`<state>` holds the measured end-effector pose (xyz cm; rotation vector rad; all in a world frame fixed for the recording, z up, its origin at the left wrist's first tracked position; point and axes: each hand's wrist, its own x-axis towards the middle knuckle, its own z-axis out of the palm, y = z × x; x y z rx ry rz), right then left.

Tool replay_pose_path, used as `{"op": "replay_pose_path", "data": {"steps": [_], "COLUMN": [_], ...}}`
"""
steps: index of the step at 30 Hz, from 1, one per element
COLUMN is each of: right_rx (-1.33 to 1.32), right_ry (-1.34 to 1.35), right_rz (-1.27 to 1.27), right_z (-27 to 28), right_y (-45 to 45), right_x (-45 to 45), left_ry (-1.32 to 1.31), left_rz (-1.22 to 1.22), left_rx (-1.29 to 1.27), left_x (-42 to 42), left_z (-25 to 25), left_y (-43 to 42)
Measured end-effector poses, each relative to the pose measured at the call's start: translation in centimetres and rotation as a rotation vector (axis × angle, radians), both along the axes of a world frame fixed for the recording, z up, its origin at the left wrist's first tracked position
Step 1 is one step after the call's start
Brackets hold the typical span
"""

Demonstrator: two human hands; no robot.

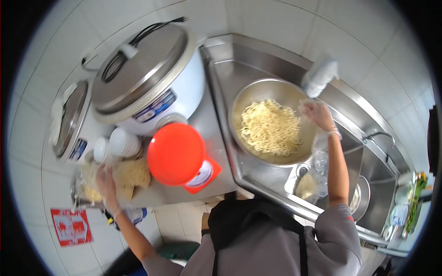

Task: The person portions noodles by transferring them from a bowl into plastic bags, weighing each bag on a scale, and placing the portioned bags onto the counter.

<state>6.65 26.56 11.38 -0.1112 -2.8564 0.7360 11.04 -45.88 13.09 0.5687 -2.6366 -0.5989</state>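
A large metal bowl (239, 103) stands on the steel counter, with a heap of pale yellow noodles (271, 129) inside. My right hand (316, 115), in a clear plastic glove, is closed over the bowl's right rim, its fingertips reaching inside. Far to the left, my left hand (107, 184), also gloved, reaches down among clear bags of noodles (133, 175) at the counter's edge. Motion smears its fingers, so its grip does not show. Beside those bags sits a red kitchen scale (177, 154) with a round top.
A big rice cooker (161, 78) with a cord on its lid stands behind the scale; a second cooker (71, 119) is farther left. Stacked white cups (124, 142) stand near the bags. Right of the bowl are crumpled plastic bags (317, 172) and a sink (380, 193) with a faucet (380, 136).
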Motion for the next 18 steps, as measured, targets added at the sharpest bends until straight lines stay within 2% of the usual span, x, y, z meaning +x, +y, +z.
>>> {"op": "replay_pose_path", "data": {"steps": [2, 3, 5, 8, 11, 13, 14, 16, 17, 18], "right_rx": [-0.104, -0.160, 0.124, 0.138, 0.320, 0.243, 0.201, 0.256, 0.141, 0.026], "right_ry": [0.220, 0.328, 0.502, 0.168, 0.255, 0.405, 0.475, 0.877, 0.832, 0.786], "right_rz": [-0.303, -0.439, -0.680, -0.511, -0.508, -0.496, -0.492, -0.394, -0.354, -0.315], "right_z": [0.7, 1.3, 2.6, 1.4, 0.5, 4.4, 6.8, 12.0, 14.4, 16.6], "right_y": [3.3, 4.9, 7.9, 14.0, 17.8, 16.7, 15.7, 11.8, 10.2, 8.7], "right_x": [-1.3, -2.2, -4.2, -8.0, -10.5, -10.3, -9.6, -7.5, -6.2, -4.9], "left_ry": [0.126, 0.131, 0.128, 0.642, 0.592, 0.582, 0.562, 0.463, 0.381, 0.500], "left_rz": [0.034, 0.052, 0.102, -0.096, 0.011, -0.354, -0.381, -0.535, -0.660, -0.834], "left_rx": [-0.196, -0.141, -0.046, 0.178, 0.247, 0.227, 0.255, 0.329, 0.372, 0.143], "left_x": [0.6, 0.7, 2.3, 5.1, 8.5, 9.5, 9.4, 8.3, 7.0, 5.2], "left_z": [1.7, 3.4, 7.1, 9.6, 10.6, 9.3, 8.3, 8.3, 9.0, 9.8], "left_y": [1.5, 2.8, 5.6, 9.8, 15.5, 18.7, 20.8, 26.4, 29.6, 32.1]}}
